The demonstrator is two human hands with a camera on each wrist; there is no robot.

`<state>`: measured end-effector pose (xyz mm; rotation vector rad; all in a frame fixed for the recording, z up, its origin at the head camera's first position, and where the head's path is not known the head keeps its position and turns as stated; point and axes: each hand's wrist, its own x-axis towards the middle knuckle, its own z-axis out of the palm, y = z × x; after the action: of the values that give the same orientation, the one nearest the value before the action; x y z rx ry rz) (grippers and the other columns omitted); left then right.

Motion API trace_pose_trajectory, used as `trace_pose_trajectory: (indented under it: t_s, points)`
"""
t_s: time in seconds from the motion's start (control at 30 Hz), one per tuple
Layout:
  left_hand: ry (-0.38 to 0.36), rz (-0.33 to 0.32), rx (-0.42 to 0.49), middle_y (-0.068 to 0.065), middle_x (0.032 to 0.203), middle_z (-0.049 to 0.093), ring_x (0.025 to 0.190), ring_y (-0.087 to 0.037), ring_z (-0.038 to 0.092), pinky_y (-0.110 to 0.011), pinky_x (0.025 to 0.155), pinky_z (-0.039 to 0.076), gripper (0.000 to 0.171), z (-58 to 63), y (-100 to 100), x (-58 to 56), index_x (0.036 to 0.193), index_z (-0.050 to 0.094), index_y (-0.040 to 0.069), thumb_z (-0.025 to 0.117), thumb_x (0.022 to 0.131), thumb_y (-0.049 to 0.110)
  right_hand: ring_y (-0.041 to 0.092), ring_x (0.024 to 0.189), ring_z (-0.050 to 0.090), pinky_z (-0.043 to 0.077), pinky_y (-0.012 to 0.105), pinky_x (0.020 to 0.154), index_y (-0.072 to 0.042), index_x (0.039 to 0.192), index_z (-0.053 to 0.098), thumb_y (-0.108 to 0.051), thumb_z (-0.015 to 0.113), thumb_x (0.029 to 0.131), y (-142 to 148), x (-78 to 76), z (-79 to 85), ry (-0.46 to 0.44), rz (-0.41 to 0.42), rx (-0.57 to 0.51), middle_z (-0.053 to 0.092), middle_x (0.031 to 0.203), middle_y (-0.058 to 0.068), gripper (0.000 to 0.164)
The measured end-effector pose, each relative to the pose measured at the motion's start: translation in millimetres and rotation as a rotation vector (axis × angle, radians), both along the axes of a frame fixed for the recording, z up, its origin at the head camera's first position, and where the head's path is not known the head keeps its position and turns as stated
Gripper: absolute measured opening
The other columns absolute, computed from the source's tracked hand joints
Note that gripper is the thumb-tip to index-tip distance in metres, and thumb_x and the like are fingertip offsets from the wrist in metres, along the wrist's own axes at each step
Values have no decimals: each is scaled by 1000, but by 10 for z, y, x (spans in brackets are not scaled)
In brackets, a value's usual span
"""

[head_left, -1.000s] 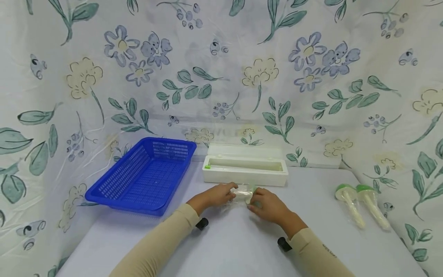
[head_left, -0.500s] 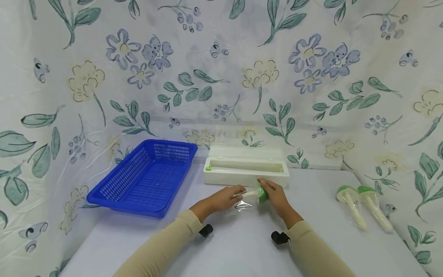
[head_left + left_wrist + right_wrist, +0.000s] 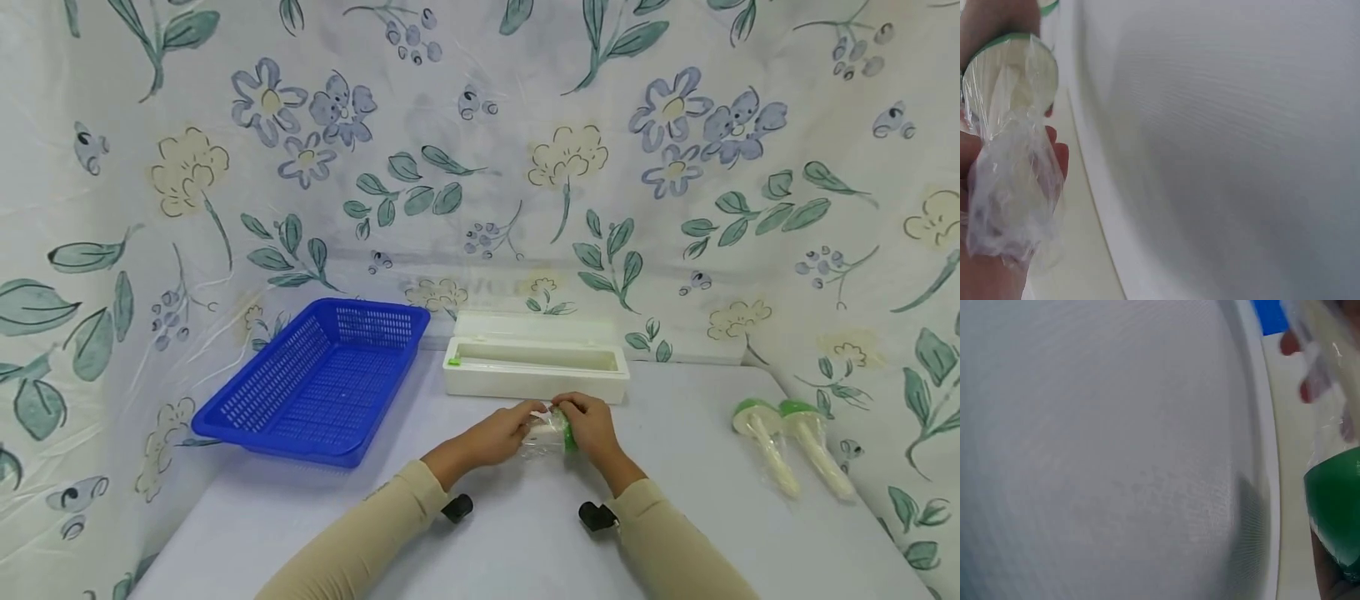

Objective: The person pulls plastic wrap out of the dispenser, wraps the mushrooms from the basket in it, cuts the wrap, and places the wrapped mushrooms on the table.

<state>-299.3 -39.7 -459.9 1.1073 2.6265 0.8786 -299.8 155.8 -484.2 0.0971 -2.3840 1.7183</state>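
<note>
Both hands hold a mushroom-shaped piece [image 3: 545,429] with a green cap and cream stem, covered in crinkled clear film. My left hand [image 3: 491,437] grips the stem end; the film [image 3: 1013,187] bunches loosely over its fingers in the left wrist view. My right hand [image 3: 596,427] holds the cap, and the thumbs and fingertips of both hands nearly meet above it. The cap's green top [image 3: 1338,506] shows in the right wrist view, its pale flat underside [image 3: 1038,72] in the left wrist view.
Right behind the hands stands a long white lidded box [image 3: 536,385], lid up, with a small green slider on its rim. A blue perforated basket [image 3: 315,400] is at the left. Two similar film-wrapped green-capped pieces [image 3: 768,442] lie at the right.
The piece was first low between the hands, then turned with its green cap to the right. Now the right hand has shifted round the cap and the hands are closer together.
</note>
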Motion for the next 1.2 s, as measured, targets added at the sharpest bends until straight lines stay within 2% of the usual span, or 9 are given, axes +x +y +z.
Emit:
trace_pose_trajectory:
  t_s: [0.2,0.33,0.43,0.5,0.73,0.87,0.97,1.1,1.2]
  points:
    - [50,34,-32,-8,133,56,116,-18,57,-36,94,46,38,29,72,103,138,39,9,47,104,25,20,82,57,46,31,67,-4,88,76,-20,69,88,50,-8,11,-89,-53,-9,69,89,5,17]
    - [355,-21,-281,-10,144,45,118,-18,54,-34,95,45,80,-11,132,225,147,32,6,68,89,48,22,88,58,47,31,67,-3,90,76,-19,67,87,74,-34,47,-127,-144,-24,69,95,8,18]
    - [602,-72,-403,-16,151,34,121,-23,53,-33,97,44,81,-41,153,279,147,29,0,73,87,33,23,88,58,47,31,67,-3,91,76,-20,67,87,96,-44,63,-132,-159,-26,69,96,9,20]
    - [638,-75,-411,-18,152,33,121,-24,53,-32,96,45,70,-28,143,292,146,31,-1,69,90,18,22,85,59,48,31,66,-2,91,76,-21,68,87,120,-39,68,-121,-136,-14,70,93,9,21]
    - [152,-11,-175,-13,146,44,125,-20,51,-32,98,44,64,180,74,199,150,30,5,64,95,15,18,78,57,47,30,65,2,92,75,-16,71,87,278,16,70,-42,27,-42,70,85,5,18]
    - [-104,14,34,-16,154,29,127,-22,50,-30,97,44,71,161,21,82,151,26,1,64,95,20,17,80,59,48,29,68,3,91,75,-14,73,87,334,48,79,-8,101,-111,71,87,5,18]
    - [-231,22,91,-18,144,44,114,-22,58,-29,88,49,58,100,-26,35,146,37,-2,60,98,21,18,87,63,50,28,73,4,95,74,-12,74,86,326,63,74,7,133,-161,72,92,8,19]
    - [-275,7,77,-14,99,65,81,-17,61,-31,70,51,32,34,-38,30,128,55,2,46,104,21,23,110,61,48,34,92,2,109,72,-18,70,91,271,75,58,38,139,-116,70,112,10,27]
    - [-134,3,35,-6,86,63,71,-10,55,-27,65,48,27,27,-16,41,117,57,8,40,106,26,25,121,55,40,42,102,-1,110,72,-26,62,97,221,81,56,57,119,-55,67,119,9,30]
